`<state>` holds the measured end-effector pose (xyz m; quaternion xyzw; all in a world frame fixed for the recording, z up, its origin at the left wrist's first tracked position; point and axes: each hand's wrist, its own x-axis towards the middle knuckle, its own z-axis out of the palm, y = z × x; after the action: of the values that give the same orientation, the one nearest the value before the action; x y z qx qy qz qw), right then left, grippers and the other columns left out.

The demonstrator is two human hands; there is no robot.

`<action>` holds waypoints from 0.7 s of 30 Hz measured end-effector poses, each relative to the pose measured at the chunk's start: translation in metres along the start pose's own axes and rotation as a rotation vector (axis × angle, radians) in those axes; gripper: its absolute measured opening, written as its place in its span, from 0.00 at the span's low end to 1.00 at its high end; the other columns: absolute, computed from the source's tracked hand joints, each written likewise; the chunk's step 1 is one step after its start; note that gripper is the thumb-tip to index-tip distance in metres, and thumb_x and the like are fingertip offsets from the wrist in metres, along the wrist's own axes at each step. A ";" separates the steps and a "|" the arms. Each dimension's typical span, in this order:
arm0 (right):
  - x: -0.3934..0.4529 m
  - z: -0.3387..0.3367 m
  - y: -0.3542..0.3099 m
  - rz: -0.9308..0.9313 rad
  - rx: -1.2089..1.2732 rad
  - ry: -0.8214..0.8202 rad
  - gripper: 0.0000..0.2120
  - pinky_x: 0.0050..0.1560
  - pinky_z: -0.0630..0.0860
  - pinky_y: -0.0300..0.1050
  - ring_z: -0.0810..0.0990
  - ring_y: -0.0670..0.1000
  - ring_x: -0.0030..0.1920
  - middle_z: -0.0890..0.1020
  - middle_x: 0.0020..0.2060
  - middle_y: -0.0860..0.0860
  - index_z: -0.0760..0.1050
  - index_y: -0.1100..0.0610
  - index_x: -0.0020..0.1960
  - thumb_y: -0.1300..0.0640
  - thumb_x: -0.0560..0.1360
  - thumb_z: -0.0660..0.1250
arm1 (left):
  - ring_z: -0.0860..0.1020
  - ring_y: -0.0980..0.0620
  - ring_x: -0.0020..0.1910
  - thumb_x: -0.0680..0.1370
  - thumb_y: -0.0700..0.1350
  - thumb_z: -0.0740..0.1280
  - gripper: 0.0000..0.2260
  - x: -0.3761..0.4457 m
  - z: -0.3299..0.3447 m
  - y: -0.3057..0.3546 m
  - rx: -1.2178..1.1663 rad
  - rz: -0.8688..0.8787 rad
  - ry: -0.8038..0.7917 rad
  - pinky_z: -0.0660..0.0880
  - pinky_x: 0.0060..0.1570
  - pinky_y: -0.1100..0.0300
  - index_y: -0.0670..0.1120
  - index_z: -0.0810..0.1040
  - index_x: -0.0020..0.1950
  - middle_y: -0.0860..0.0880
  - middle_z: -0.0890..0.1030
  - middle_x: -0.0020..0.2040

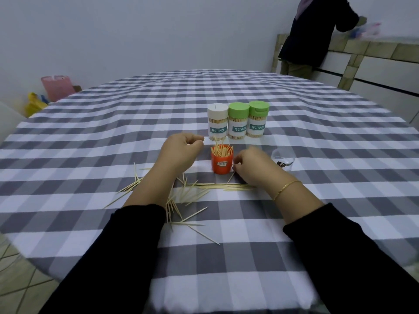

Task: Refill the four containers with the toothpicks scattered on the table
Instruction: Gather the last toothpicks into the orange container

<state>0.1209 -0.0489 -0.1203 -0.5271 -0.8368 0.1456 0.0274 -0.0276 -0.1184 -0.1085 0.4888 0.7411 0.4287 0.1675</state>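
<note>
An open orange container (222, 162), packed with upright toothpicks, is flanked by two hands on a checked surface (90, 141). The left hand (179, 152) is loosely curled and holds nothing visible; the right hand (251, 165) pinches a toothpick (231, 177). Loose toothpicks (192, 193) are scattered nearer, and three lidded containers (238, 122) stand behind.

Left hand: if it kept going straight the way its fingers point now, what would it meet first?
Probably the white-lidded jar. The left hand has curled fingers aimed up-right, just past the orange cup. Depth is unclear, so it could clip the cup's toothpicks first.
</note>
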 end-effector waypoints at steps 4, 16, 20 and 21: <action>0.000 -0.005 -0.003 0.025 -0.103 -0.051 0.13 0.56 0.76 0.48 0.78 0.56 0.55 0.79 0.56 0.56 0.78 0.58 0.59 0.57 0.76 0.67 | 0.74 0.58 0.40 0.80 0.50 0.64 0.11 0.000 -0.005 0.003 0.177 -0.069 -0.184 0.69 0.34 0.66 0.48 0.82 0.57 0.52 0.79 0.48; -0.029 -0.023 -0.003 -0.145 -0.264 -0.165 0.13 0.49 0.71 0.44 0.76 0.54 0.57 0.79 0.57 0.53 0.77 0.53 0.62 0.54 0.79 0.63 | 0.74 0.59 0.40 0.80 0.47 0.65 0.09 -0.017 -0.016 0.004 0.442 -0.015 -0.473 0.70 0.34 0.66 0.51 0.82 0.57 0.59 0.77 0.41; -0.031 -0.025 0.000 -0.119 -0.256 -0.166 0.13 0.53 0.72 0.44 0.76 0.54 0.55 0.79 0.55 0.54 0.79 0.57 0.60 0.55 0.79 0.61 | 0.75 0.57 0.47 0.78 0.49 0.66 0.10 -0.018 -0.023 -0.002 0.506 0.008 -0.489 0.72 0.44 0.63 0.53 0.79 0.59 0.55 0.78 0.53; -0.031 -0.025 0.001 -0.108 -0.246 -0.181 0.13 0.55 0.72 0.45 0.76 0.54 0.55 0.80 0.54 0.54 0.78 0.57 0.60 0.55 0.79 0.61 | 0.75 0.56 0.50 0.78 0.49 0.66 0.11 -0.018 -0.024 -0.002 0.514 0.010 -0.488 0.71 0.46 0.62 0.53 0.78 0.61 0.54 0.77 0.56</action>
<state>0.1407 -0.0710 -0.0928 -0.4655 -0.8744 0.0873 -0.1053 -0.0369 -0.1461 -0.0995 0.6065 0.7606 0.0998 0.2091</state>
